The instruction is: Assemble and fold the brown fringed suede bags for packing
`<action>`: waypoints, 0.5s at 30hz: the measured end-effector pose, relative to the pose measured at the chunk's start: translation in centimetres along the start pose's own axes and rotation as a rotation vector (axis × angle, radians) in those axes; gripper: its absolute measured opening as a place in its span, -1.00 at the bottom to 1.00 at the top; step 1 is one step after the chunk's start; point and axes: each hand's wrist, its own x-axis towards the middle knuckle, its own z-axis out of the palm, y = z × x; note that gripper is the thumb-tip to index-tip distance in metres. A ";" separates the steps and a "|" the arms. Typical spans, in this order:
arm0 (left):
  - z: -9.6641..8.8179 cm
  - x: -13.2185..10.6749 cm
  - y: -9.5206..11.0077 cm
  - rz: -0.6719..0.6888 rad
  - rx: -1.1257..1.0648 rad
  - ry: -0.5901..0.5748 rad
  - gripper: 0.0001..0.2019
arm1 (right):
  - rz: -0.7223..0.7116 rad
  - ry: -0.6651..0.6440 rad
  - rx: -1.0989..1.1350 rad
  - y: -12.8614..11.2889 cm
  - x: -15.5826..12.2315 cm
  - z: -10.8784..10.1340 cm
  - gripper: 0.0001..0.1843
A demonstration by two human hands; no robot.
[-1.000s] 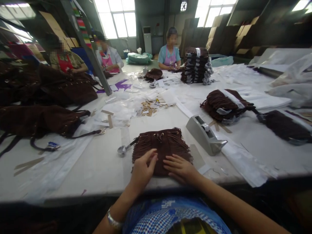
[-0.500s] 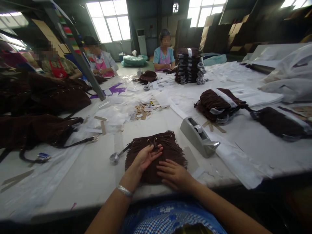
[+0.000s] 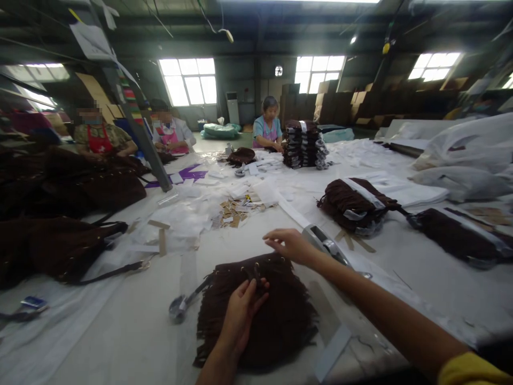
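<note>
A dark brown fringed bag (image 3: pixel 280 321) is laid flat on the near part of the white table (image 3: pixel 132 331). It is pressed by the left hand (image 3: pixel 240 315), fingers released; the right hand (image 3: pixel 290 245) is held over its far edge, fingers loosely open.

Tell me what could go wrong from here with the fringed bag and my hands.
The right hand is close to the tape dispenser; its cutter might nick the fingers. Only the left hand rests on the fringed bag, whose fringe could get ruffled or snag on the metal strap end.
</note>
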 end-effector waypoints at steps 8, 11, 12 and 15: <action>-0.6 0.3 -0.4 -0.050 -0.132 0.032 -0.67 | 0.236 -0.022 -0.210 9.3 15.4 1.4 -0.77; -1.0 1.1 -0.8 -0.105 -0.167 0.038 -0.61 | 0.170 -0.158 -0.182 9.7 18.6 3.7 -0.82; -1.1 1.3 -1.0 -0.129 -0.176 0.048 -0.61 | 0.160 -0.205 -0.172 9.7 19.4 4.3 -0.84; -1.9 2.1 -1.7 -0.204 -0.198 0.112 -0.62 | 0.198 -0.309 -0.149 10.8 20.9 4.3 -0.88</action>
